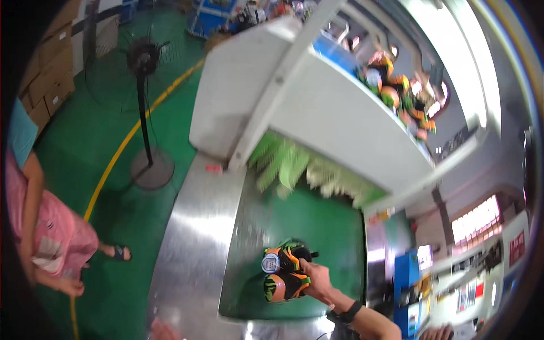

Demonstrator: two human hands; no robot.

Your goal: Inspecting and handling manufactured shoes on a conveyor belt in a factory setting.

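My right hand [317, 279] reaches in from the lower right with a black band on its wrist. It grips an orange, green and black toy [285, 271] with a round white and blue disc on its side. The toy rests on a green conveyor belt [323, 226]. Only a sliver of what may be my left hand [162, 331] shows at the bottom edge, on the steel side of the conveyor; I cannot tell its fingers.
A white hood [317, 107] with green strip curtains [292, 164] spans the belt's far end. Several similar toys [396, 90] lie on top of it. A steel frame [198, 226] flanks the belt. On the green floor at left are a standing fan [144, 62], stacked cardboard boxes [48, 73] and a person in pink [48, 226].
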